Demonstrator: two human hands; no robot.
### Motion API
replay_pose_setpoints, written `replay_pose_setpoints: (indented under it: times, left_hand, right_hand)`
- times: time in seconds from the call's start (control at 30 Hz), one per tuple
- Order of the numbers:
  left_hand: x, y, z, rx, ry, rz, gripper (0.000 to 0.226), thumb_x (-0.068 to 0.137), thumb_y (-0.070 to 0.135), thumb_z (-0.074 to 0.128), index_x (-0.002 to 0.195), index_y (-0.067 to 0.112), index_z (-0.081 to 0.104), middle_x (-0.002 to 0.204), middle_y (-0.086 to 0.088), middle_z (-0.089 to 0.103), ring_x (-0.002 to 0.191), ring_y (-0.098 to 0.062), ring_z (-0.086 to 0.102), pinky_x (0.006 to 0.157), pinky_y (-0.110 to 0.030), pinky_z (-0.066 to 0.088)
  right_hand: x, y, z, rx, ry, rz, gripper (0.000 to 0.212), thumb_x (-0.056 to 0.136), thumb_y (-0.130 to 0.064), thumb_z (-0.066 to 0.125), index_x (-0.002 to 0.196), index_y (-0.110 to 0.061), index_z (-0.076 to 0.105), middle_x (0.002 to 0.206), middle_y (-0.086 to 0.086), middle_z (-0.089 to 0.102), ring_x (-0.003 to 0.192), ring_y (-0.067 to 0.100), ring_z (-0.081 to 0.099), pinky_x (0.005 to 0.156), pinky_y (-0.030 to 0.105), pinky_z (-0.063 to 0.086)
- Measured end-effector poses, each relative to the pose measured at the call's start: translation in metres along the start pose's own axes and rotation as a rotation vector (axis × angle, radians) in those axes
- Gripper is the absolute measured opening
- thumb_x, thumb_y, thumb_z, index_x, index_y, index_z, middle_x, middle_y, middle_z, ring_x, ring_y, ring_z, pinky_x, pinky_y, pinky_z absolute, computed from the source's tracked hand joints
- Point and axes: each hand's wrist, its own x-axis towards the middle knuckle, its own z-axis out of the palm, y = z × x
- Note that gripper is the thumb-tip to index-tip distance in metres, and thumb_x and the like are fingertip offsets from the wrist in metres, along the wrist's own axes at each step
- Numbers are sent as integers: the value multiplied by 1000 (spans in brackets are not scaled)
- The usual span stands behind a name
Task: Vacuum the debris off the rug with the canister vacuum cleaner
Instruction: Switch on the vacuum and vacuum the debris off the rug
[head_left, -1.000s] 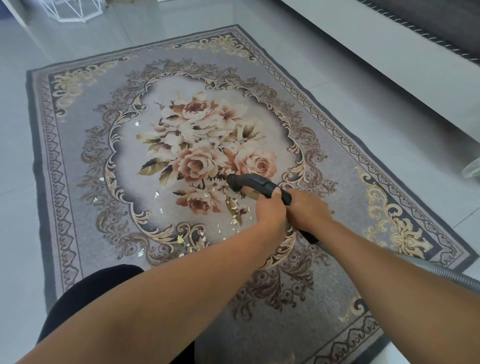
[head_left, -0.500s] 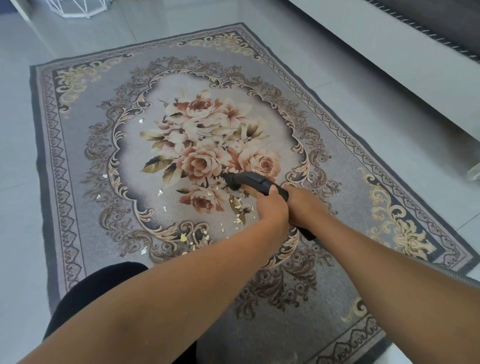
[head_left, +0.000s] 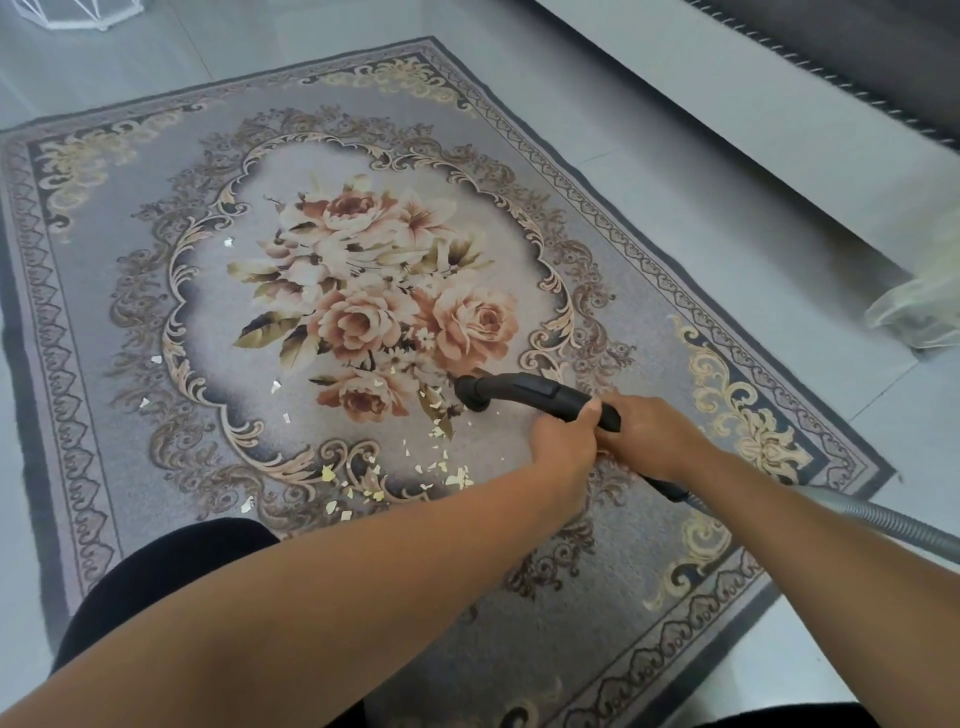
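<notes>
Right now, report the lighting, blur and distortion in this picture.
Head view: soft, even daylight, with no hard shadows on the rug; the debris flakes and the black hose handle read sharp; the sofa edge and the sheer pale item at the far right are smeared; the wide lens bows the rug's borders; there is a faint sheen on the floor tiles.

The nozzle (head_left: 530, 389) has slid back a little toward the near right, its mouth now farther from the lower rose (head_left: 363, 400).
</notes>
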Motion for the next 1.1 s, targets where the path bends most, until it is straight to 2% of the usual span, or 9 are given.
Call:
replay_pose_setpoints:
  times: [0.13, 0.23, 0.37, 0.53, 0.73, 0.83, 0.93, 0.97, 1.1]
  left_hand:
    - [-1, -2, 1, -13, 6, -18, 29, 96, 22, 59, 118, 4, 60, 96, -7, 67, 78, -18, 64, 85, -37, 57]
    - [2, 0, -4, -41, 54, -21, 28, 95, 22, 60, 116, 4, 61, 101, -10, 68, 83, -22, 65, 85, -40, 58]
    - [9, 5, -7, -76, 108, -22, 33, 94, 25, 60, 119, 3, 60, 105, -12, 67, 94, -29, 65, 86, -42, 57]
    - [16, 16, -12, -98, 175, -23, 34, 96, 29, 57, 121, 6, 55, 105, -10, 65, 96, -30, 64, 89, -42, 55]
    - [22, 21, -22, -126, 255, -5, 41, 98, 31, 51, 130, 7, 47, 119, -10, 62, 105, -29, 61, 90, -38, 51]
    - [21, 20, -23, -125, 259, 6, 43, 98, 33, 51, 131, 7, 47, 120, -10, 62, 105, -29, 62, 93, -41, 51]
    - [18, 15, -20, -104, 239, 3, 45, 98, 35, 50, 131, 5, 47, 116, -11, 64, 102, -30, 63, 89, -41, 53]
    - [17, 14, -19, -95, 232, -5, 46, 98, 36, 50, 131, 4, 47, 116, -12, 64, 101, -30, 64, 87, -40, 54]
    - [11, 5, -12, -50, 203, -45, 51, 97, 37, 51, 134, 3, 46, 114, -15, 66, 92, -29, 64, 76, -36, 53]
  right_hand:
    - [0, 4, 5, 17, 11, -7, 15, 91, -42, 54, 86, -28, 57, 66, -1, 63, 57, 20, 60, 55, 35, 47]
    - [5, -3, 8, 46, -4, -35, 14, 92, -38, 56, 79, -33, 54, 63, -2, 61, 54, 18, 57, 52, 31, 42]
    - [15, -12, 13, 33, 1, -24, 17, 92, -35, 55, 92, -19, 62, 64, 0, 61, 52, 16, 53, 49, 27, 35]
    - [32, -26, 15, 16, -15, -44, 2, 90, -26, 55, 89, -27, 56, 68, -4, 61, 63, 21, 61, 55, 31, 42]
    - [52, -37, 22, -95, -18, -42, 19, 85, -22, 59, 104, -21, 60, 85, 4, 67, 73, 24, 63, 64, 36, 52]
    - [53, -39, 21, -78, -39, -58, 17, 86, -20, 59, 104, -20, 60, 83, 3, 67, 68, 21, 63, 60, 36, 52]
    - [46, -38, 15, -21, -72, -72, 2, 88, -23, 56, 87, -23, 58, 74, 3, 66, 64, 23, 64, 56, 36, 49]
    - [43, -37, 12, -2, -82, -75, 5, 89, -23, 55, 84, -24, 57, 70, 2, 65, 61, 23, 63, 53, 34, 47]
    - [27, -31, 4, 39, -138, -75, 11, 92, -19, 51, 95, -16, 62, 64, 7, 64, 50, 21, 57, 50, 33, 46]
